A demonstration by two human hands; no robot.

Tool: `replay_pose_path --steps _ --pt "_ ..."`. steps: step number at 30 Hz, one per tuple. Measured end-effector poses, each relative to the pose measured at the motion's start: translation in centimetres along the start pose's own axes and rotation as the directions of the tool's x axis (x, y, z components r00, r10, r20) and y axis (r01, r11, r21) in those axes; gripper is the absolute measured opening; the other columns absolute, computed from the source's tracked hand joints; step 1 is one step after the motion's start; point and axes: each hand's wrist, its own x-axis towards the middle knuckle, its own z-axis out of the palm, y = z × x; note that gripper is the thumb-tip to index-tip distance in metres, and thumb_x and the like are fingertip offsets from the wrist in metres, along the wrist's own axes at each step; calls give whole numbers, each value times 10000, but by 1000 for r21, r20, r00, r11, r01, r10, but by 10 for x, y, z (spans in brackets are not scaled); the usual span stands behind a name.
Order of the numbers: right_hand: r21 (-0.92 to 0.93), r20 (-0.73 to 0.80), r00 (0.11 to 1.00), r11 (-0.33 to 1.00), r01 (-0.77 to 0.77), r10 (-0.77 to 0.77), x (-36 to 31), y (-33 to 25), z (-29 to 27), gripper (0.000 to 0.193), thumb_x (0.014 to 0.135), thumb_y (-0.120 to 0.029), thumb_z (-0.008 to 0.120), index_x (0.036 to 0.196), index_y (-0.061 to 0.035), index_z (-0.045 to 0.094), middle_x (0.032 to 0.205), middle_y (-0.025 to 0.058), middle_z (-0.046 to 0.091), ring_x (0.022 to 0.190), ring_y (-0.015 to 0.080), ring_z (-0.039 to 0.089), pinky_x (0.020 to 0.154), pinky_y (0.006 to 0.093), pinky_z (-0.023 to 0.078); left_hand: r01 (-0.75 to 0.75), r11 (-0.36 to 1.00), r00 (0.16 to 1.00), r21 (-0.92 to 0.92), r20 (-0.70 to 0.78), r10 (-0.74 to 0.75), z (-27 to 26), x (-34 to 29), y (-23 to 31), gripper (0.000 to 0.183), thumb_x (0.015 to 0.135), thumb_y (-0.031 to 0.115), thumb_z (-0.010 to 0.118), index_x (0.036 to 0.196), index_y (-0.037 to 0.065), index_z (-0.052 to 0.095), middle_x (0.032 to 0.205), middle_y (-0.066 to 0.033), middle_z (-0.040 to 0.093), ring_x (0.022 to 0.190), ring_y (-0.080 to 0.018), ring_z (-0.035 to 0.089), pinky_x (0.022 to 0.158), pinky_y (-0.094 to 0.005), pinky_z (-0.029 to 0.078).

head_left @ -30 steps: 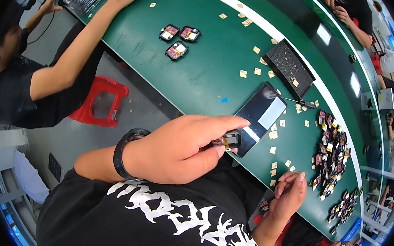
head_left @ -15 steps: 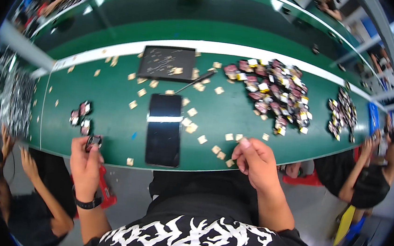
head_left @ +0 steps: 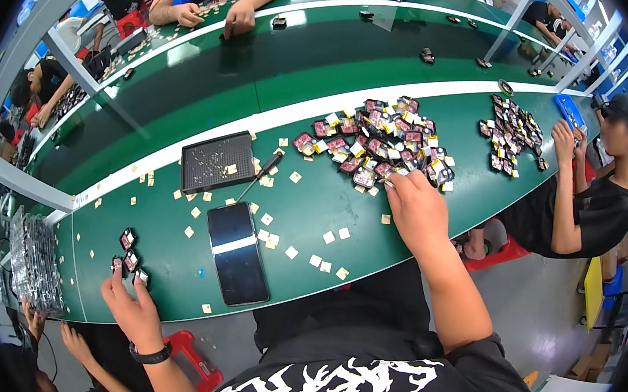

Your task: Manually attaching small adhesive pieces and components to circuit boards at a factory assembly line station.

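My left hand is at the left of the green table, fingers apart at a small black module. More such small modules with pinkish faces lie just beyond it. My right hand reaches to the near edge of a large heap of similar modules with white and yellow tabs. Its thumb and forefinger are pinched together at the heap's edge; what sits between them is too small to make out. Between the hands lies a dark flat phone-like slab with a bright reflected stripe.
Beyond the slab are a black tray of thin bits and a black-handled screwdriver. Small pale squares are scattered around. A second module heap lies right, near a seated person. Clear-plastic stacked trays stand left.
The view has turned. My left hand has set its module down beside the small group and loosened its fingers. My right hand has moved out from the table's near edge to the large heap.
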Motion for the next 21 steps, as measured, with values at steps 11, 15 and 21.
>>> replay_pose_path --steps 11,15,21 --pt "558 41 803 680 476 -595 -25 -82 -32 290 712 -63 744 998 -106 734 815 15 624 671 201 627 565 329 518 808 60 501 -586 738 452 -5 -20 137 546 1022 167 552 1520 11 392 1220 -120 653 894 -112 615 731 -235 503" --pt "655 130 765 634 411 -631 -32 -104 -27 306 777 -76 751 1082 -84 722 803 20 602 671 196 615 591 330 517 873 97 370 -477 779 506 7 -14 152 461 1027 80 561 1469 2 462 1155 -65 647 912 -97 633 737 -224 510" --pt "690 517 822 684 -235 -239 -38 -109 -47 208 947 -50 634 1142 -3 689 814 84 603 682 183 597 619 311 482 847 17 494 -531 799 344 6 -19 151 397 992 4 593 1380 -18 511 1119 -66 651 898 -102 652 733 -238 534"
